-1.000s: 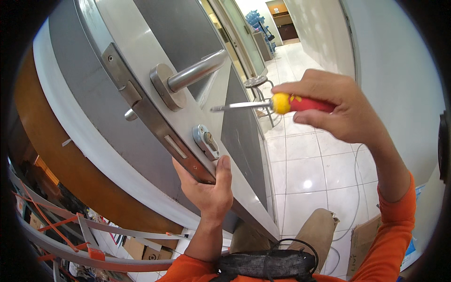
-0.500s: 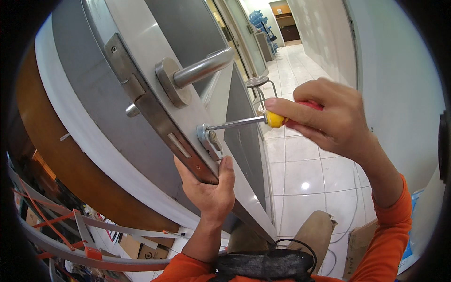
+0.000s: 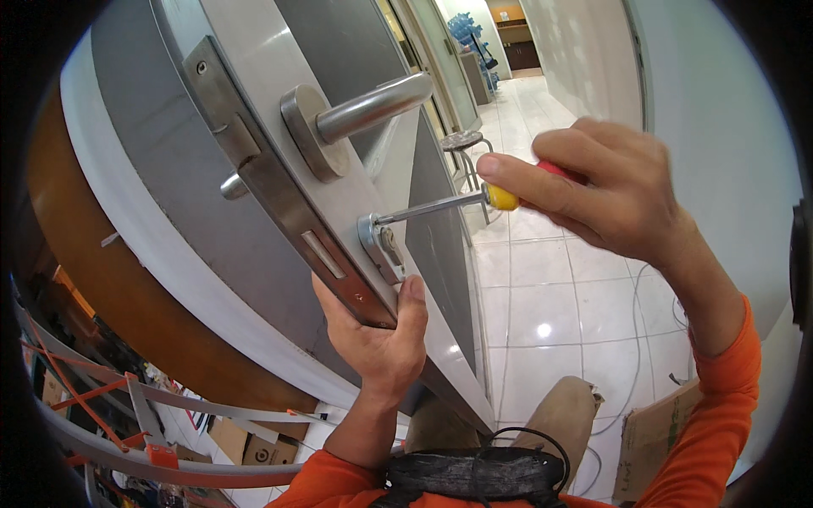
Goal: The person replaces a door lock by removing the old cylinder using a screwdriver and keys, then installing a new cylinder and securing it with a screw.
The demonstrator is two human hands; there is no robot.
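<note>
My right hand [image 3: 605, 186] is closed round the red and yellow handle of a screwdriver [image 3: 436, 206]. Its metal shaft slants left, and the tip meets the upper end of an oval metal lock cylinder plate [image 3: 383, 247] on the door face. Lower down, my left hand [image 3: 373, 339] wraps the edge of the door [image 3: 442, 339], its thumb at the bottom of that plate and its other fingers partly hidden behind. A steel lock faceplate [image 3: 279, 199] runs along the door edge. Above the cylinder, a lever handle [image 3: 373, 106] sticks out to the right.
Behind the screwdriver stands a stool [image 3: 461, 141] on the white tiled floor [image 3: 533, 296]. A cable [image 3: 639, 339] trails over the tiles beside a cardboard box [image 3: 656, 440]. An orange and grey metal frame [image 3: 212, 466] fills the lower left. A pale wall [image 3: 720, 152] rises at right.
My right hand and the screwdriver handle have shifted slightly up and right, the tip staying at the plate. My left hand keeps its hold. The view has moved a little.
</note>
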